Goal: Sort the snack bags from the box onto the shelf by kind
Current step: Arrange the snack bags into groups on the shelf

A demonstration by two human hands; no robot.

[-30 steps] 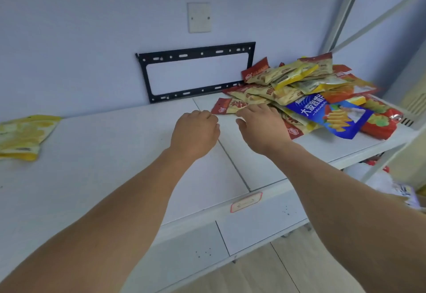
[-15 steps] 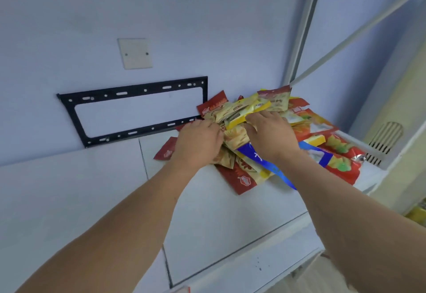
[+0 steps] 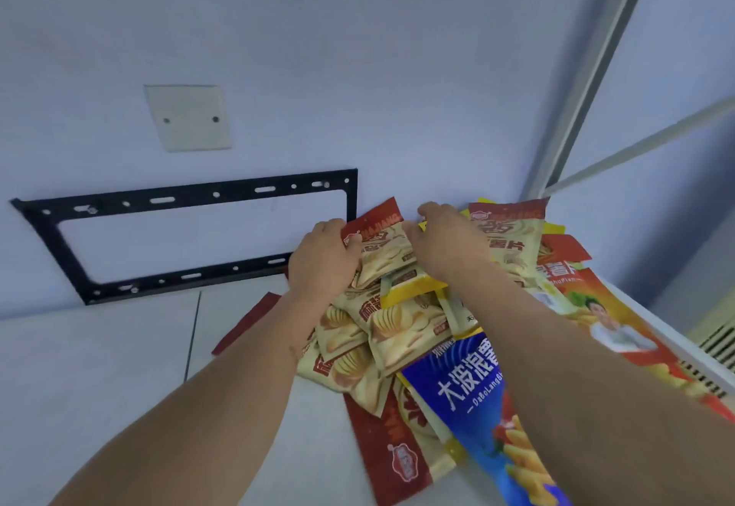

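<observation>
From the head camera, both arms reach forward to a big pile of snack bags on the white shelf. The pile sits at the right end of the shelf, up against the wall.

The left hand is on the left side of the pile. Its fingers are curled over the edge of a tan and red chip bag near the top, and it holds that bag. The right hand is just beside it, on the other side of the same bag. Its fingers curl down into the pile, but I cannot tell just which bag they grip.

A blue bag with white writing lies at the front of the pile, partly under the right arm. An orange bag lies at the right side.

On the wall behind are a black metal frame and a pale square plate above it.
</observation>
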